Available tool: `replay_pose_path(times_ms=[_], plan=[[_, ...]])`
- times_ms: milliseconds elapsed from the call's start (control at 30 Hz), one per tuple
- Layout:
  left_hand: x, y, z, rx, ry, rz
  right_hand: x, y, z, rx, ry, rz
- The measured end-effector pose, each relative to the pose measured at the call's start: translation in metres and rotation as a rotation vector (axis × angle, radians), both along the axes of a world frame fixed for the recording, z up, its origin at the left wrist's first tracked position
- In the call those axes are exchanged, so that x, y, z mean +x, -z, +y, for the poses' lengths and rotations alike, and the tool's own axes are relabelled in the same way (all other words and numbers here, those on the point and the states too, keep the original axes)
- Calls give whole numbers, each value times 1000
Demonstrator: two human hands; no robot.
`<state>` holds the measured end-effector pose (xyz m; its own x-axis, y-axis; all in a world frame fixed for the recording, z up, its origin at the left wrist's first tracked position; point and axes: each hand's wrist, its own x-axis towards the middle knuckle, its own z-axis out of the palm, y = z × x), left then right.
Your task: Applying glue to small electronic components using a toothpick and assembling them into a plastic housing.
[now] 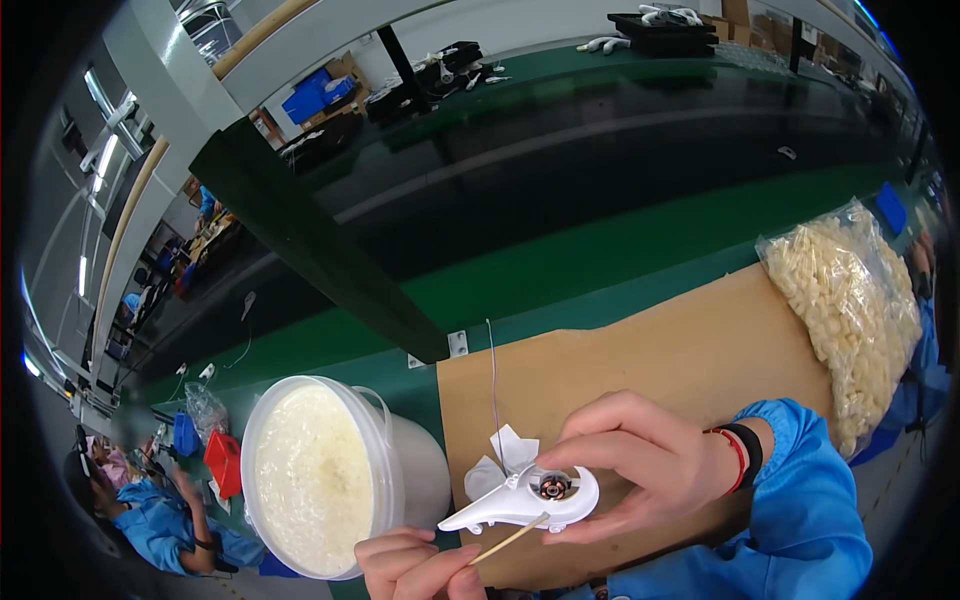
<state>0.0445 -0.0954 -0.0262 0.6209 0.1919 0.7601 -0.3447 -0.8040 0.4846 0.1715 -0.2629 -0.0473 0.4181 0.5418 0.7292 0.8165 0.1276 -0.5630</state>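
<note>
We grip the white plastic part (525,502) in our right hand (640,460); our left hand (415,570) pinches a thin stick (508,540) against its underside.

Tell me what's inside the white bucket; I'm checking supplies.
The white bucket holds a pale, creamy-white substance nearly up to its rim. Only the surface shows; anything beneath is covered.

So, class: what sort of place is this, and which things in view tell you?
Probably a factory assembly line. A long green conveyor belt runs past the bench, trays of parts sit along it, and a worker in a blue uniform sits nearby.
</note>
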Motion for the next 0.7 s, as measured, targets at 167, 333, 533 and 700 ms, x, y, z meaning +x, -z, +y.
replay_pose_path(times_ms=[167,333,533,700], plan=[[1,-1,-5,30,-21,32,0,4,1,7,18,-65],[1,1,-6,37,-33,48,-3,2,-1,5,29,-76],[2,-1,-5,69,-25,72,-4,0,-2,12,16,-35],[2,0,-4,95,-17,74,-5,-1,-3,8,20,-4]])
